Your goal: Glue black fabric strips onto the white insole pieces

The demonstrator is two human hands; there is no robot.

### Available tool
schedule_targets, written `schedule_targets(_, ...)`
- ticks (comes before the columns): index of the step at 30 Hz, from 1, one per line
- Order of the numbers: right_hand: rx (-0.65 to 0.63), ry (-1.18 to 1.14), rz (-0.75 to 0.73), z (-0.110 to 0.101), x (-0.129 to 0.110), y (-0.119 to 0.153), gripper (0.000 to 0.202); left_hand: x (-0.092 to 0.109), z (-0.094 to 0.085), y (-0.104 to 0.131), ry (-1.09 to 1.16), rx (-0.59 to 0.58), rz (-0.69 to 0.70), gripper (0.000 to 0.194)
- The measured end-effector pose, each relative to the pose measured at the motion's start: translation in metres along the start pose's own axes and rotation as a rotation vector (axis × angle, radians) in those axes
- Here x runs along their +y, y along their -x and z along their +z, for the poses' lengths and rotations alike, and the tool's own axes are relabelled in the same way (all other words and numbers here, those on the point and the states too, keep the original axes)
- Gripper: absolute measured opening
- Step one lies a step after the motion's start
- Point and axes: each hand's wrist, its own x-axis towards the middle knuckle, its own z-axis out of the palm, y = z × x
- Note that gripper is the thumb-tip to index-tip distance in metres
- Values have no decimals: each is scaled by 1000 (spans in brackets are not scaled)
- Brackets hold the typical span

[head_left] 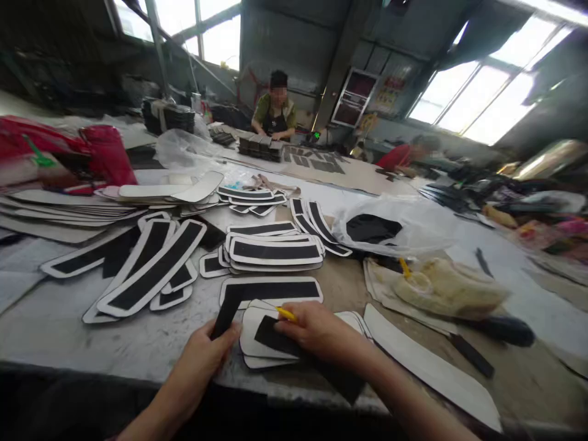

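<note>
My left hand is closed on a black strip, which slants up over a white-edged panel. Closed too, my right hand holds a thin yellow tool and a second black strip, which runs below the wrist toward the table's front edge. Under my right hand lie white curved pieces in a small stack. Just beyond, white pieces with black centres are piled up.
More white-and-black pieces overlap at the left, near stacked pale sheets. A plastic bag, a yellowish cloth bundle and a long white piece lie right. Two people work across the room.
</note>
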Motion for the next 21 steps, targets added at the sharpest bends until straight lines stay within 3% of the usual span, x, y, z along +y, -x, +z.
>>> schedule_targets(4,-98,65,-8,16,-5,-23,15,1,1,-5,-1,-13,35,44)
schedule_targets(7,-99,170,-12,22,-5,-33,13,1,0,-7,-5,-45,58,41)
schedule_targets(15,-101,426,-26,21,-9,-39,17,2,-2,-8,-63,-54,77,34)
schedule_targets(21,-143,496,-28,18,-15,-40,19,2,-1,-10,-139,-20,88,32)
